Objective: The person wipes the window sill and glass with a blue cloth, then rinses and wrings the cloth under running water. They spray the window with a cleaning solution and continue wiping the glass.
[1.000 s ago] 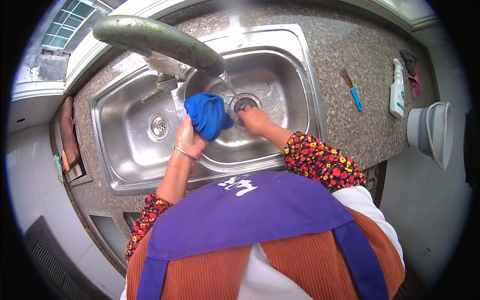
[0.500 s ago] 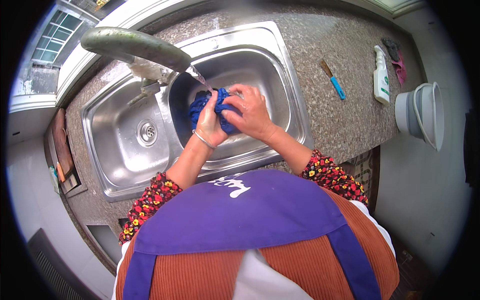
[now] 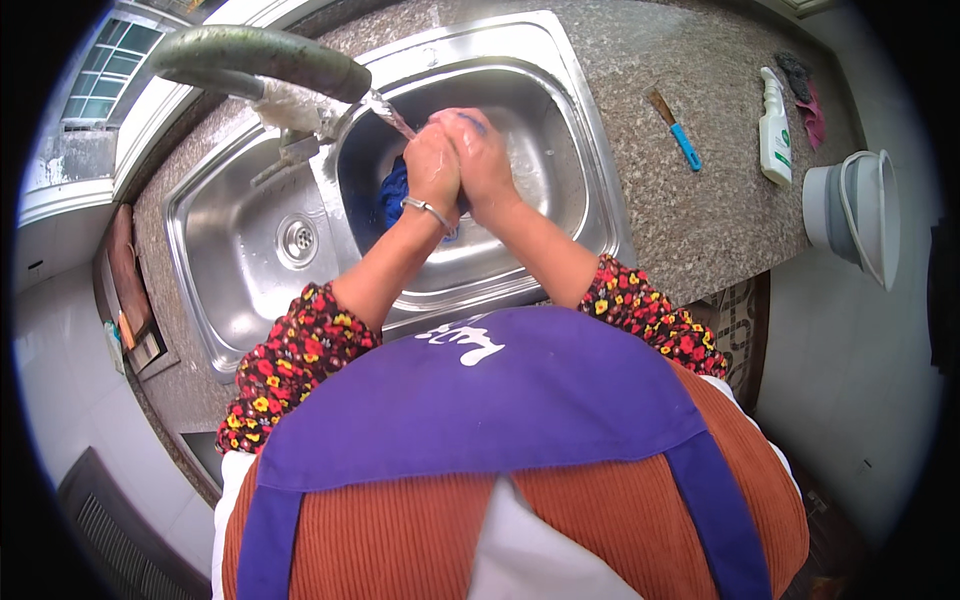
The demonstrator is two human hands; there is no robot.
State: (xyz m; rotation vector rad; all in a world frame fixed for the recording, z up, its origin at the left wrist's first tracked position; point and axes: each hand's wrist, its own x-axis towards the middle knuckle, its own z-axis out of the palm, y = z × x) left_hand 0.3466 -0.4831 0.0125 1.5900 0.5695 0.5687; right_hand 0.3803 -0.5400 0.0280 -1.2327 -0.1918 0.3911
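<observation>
A wet blue cloth (image 3: 396, 193) is bunched in the right-hand basin of the steel sink (image 3: 552, 165). My left hand (image 3: 434, 168) is closed on it, a pale bracelet at the wrist. Pressed against the left, my right hand (image 3: 483, 165) is also closed, and a bit of blue shows between its fingers. Most of the cloth in my grip is hidden by the hands; a loose part hangs to the left of them. Water runs from the faucet (image 3: 290, 60) and lands by my left knuckles.
The left basin (image 3: 255, 290) has a round drain (image 3: 297, 241). On the speckled counter at the right lie a blue-handled scraper or brush (image 3: 680, 138), a white spray bottle (image 3: 774, 135) and a pink and grey cloth (image 3: 805, 105). A grey-white bucket (image 3: 838, 212) stands at the far right.
My hands have come together and closed around the cloth, moving slightly up toward the sink's far side. The right hand's fingers, spread on the cloth before, are now bent in.
</observation>
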